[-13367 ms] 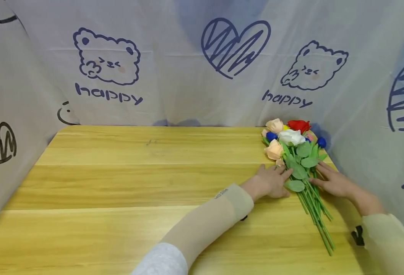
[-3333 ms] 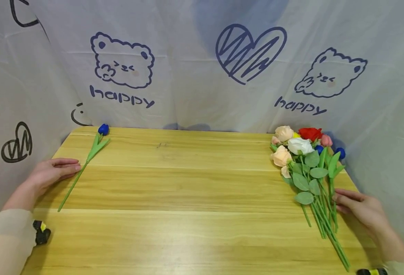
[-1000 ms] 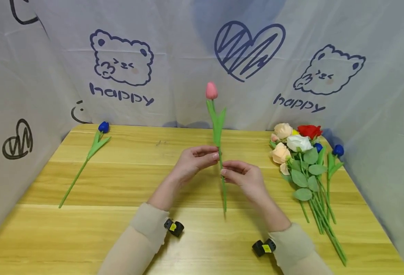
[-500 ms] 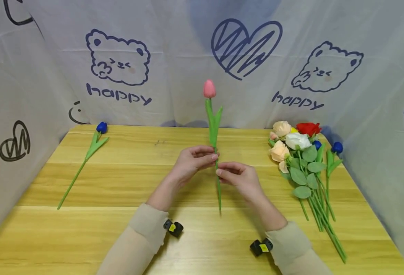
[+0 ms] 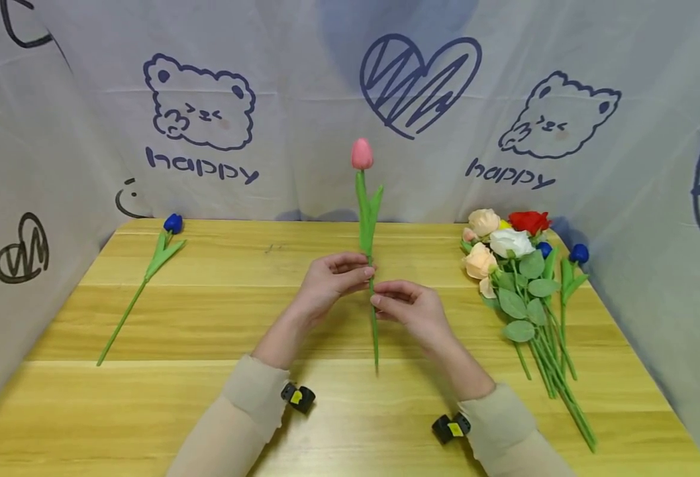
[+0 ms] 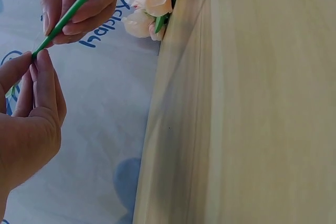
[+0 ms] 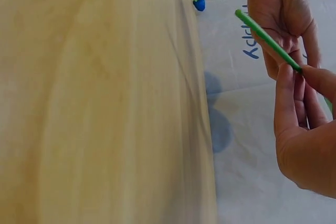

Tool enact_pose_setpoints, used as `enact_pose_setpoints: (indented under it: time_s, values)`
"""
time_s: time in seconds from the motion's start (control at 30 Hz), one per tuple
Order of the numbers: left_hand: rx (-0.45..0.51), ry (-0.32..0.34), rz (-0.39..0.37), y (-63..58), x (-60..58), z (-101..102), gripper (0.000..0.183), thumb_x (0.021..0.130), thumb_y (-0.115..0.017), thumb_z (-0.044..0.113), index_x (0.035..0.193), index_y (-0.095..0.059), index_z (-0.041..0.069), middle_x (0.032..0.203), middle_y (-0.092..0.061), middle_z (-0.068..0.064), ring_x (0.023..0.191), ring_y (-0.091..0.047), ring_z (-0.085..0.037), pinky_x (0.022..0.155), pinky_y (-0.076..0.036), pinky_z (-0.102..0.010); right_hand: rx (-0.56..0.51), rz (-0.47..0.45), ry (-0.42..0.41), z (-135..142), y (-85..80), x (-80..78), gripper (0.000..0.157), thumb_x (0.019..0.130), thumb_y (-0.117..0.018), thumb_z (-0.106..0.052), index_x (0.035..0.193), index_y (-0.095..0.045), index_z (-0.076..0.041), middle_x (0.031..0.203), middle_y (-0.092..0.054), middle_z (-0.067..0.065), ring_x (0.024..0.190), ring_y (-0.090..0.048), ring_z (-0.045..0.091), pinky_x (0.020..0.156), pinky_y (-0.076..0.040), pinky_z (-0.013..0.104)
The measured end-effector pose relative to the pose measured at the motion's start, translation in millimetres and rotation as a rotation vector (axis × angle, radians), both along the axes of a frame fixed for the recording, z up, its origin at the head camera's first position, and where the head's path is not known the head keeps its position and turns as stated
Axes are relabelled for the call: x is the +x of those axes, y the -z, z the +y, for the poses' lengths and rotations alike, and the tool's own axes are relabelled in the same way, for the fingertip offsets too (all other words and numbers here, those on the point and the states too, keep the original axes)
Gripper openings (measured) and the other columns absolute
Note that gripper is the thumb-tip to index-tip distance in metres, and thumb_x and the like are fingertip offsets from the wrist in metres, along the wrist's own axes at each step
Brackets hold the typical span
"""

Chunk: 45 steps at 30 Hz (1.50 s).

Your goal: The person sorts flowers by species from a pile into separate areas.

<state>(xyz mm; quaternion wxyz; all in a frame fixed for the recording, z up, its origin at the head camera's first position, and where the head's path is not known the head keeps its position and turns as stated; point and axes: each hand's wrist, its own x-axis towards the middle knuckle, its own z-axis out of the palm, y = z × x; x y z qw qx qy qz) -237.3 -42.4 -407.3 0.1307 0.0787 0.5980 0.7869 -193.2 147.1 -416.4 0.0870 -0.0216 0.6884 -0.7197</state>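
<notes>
Over the middle of the wooden table (image 5: 206, 411), both hands are on one slender stem, and it's the pink tulip (image 5: 366, 228), held nearly upright, bloom at the top, leaning just a touch to the left! Left hand (image 5: 326, 285) has the higher grip: thumb and fingertips pinch the stem right under the green leaves, the other fingers gathered close by. Right hand (image 5: 415, 311) is just below it, thumb against forefinger, the stem caught neatly between them. Look at those forearms, slanting in from either side of the near edge, pale sleeves (image 5: 254, 391) bunched short of the wrists, and the hands facing each other across the flower. The right wrist view shows it beautifully: a fingertip pinch, the left hand behind, and the cut end of the stem sticking out free, apart from the table top. Over on the left side lies a blue tulip (image 5: 160, 257), its bloom toward the back edge, its stem slanting down to the near left. Across on the right, a pile of flowers (image 5: 513, 301) rests well apart from the hands, peach, white and red blooms at the back, stems toward the near edge, another blue tulip (image 5: 566, 278) along its right flank.
</notes>
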Motion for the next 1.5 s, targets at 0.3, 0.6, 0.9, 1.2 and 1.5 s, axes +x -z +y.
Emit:
enact_pose_setpoints:
  time_s: [0.3,0.6,0.9,1.2,1.5]
  values:
    - [-0.016,-0.032,0.015,1.4,-1.5,-14,0.028,0.097,-0.068,-0.006,0.123,-0.063,-0.012,0.107,-0.073,-0.014,0.093,-0.072,-0.014,0.094,-0.063,-0.037,-0.058,0.025,-0.021,10,-7.8,5.1,0.033,0.1,-0.069,-0.001,0.127,-0.063,0.016,0.106,-0.073,0.013,0.093,-0.074,0.019,0.088,-0.065,0.04]
    - [-0.076,-0.051,0.018,4.3,-1.6,-52,0.035,0.099,-0.066,-0.005,0.131,-0.057,-0.015,0.103,-0.07,-0.004,0.096,-0.071,-0.016,0.092,-0.063,-0.034,-0.039,0.089,0.021,54,-8.5,10.5,0.027,0.1,-0.069,-0.004,0.123,-0.067,0.01,0.106,-0.075,0.011,0.094,-0.074,0.018,0.087,-0.065,0.037]
    - [-0.205,-0.093,0.05,4.5,0.0,-103,0.038,0.1,-0.066,0.0,0.133,-0.056,-0.016,0.11,-0.069,-0.006,0.101,-0.071,-0.019,0.092,-0.063,-0.032,-0.019,0.086,0.132,107,-8.2,22.2,0.03,0.099,-0.073,-0.01,0.124,-0.069,0.007,0.105,-0.076,0.003,0.092,-0.075,0.016,0.085,-0.065,0.033]
    - [-0.339,-0.146,0.057,-2.5,1.4,-165,0.047,0.103,-0.067,0.009,0.139,-0.051,-0.016,0.108,-0.071,0.002,0.101,-0.071,-0.011,0.094,-0.061,-0.03,-0.039,0.046,0.246,173,-2.0,37.6,0.019,0.099,-0.073,-0.012,0.117,-0.076,-0.007,0.105,-0.077,-0.001,0.091,-0.075,0.012,0.081,-0.065,0.028]
    - [-0.466,-0.201,0.013,-11.6,1.0,-236,0.046,0.101,-0.072,0.019,0.136,-0.058,-0.007,0.104,-0.072,0.015,0.096,-0.071,-0.003,0.091,-0.061,-0.024,-0.08,-0.036,0.339,240,1.4,45.0,0.018,0.099,-0.073,-0.009,0.114,-0.079,-0.015,0.104,-0.077,-0.005,0.089,-0.075,0.011,0.078,-0.065,0.027]
